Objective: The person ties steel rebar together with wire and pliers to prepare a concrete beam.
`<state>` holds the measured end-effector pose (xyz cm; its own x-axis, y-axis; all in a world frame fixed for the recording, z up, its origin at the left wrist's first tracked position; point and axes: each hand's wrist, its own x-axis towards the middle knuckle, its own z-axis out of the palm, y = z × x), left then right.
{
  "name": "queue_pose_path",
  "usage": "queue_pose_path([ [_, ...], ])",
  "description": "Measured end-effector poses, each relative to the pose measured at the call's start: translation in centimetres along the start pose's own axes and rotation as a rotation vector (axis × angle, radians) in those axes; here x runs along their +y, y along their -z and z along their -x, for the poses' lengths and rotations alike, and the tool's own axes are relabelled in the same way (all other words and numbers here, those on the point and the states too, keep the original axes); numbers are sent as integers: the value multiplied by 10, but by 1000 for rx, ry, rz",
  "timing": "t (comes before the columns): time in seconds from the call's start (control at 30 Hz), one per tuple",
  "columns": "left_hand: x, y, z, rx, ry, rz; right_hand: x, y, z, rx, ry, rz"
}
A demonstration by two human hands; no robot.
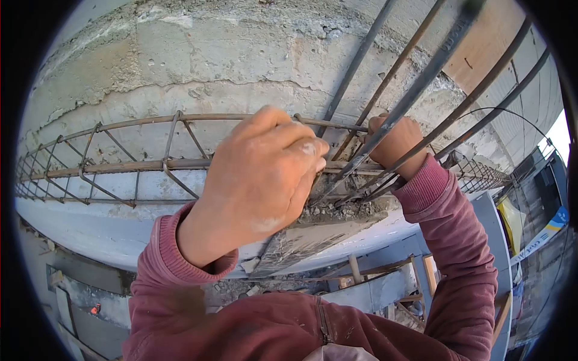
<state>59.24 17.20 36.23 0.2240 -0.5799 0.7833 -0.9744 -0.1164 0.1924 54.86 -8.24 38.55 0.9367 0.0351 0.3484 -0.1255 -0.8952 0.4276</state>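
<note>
My left hand (262, 168) is closed in a fist above the horizontal rebar cage (141, 165), at the middle of the view. Pale dust marks its skin, and whatever its fingers grip is too small or hidden to name. Beyond the upright bars (415, 90), my right hand (397, 141) reaches in at the cage's top bar, with its fingers curled and mostly hidden behind the steel. Several thick upright bars rise out of the cage and lean toward the upper right.
A rough concrete wall (229, 54) runs behind the cage. Thin wire (512, 111) curves out at the right. Below lie rubble and a wooden post (355, 269). A yellow bag (512, 222) and a blue-and-white banner (545, 234) are at the lower right.
</note>
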Motion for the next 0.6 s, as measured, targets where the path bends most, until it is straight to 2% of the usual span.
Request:
queue_pose_path([
  [0.1,-18,-13,-32,-122,-138,-331,-3,9,1,-42,10,-15],
  [0.2,-33,-29,-56,-243,-237,-418,-8,14,2,-70,-26,-57],
  [0.27,-46,-42,-70,-234,-325,-407,-7,9,1,-71,-52,-71],
  [0.37,-51,-49,-88,-206,-519,-486,-7,5,6,56,-89,-157],
  [0.4,-51,-51,-93,-196,-596,-525,-6,8,6,1,-83,-150],
  [0.5,-46,-66,-106,-189,-730,-600,-1,1,5,15,-93,-215],
  [0.6,-48,-84,-108,-203,-728,-630,-1,0,12,63,-100,-275],
])
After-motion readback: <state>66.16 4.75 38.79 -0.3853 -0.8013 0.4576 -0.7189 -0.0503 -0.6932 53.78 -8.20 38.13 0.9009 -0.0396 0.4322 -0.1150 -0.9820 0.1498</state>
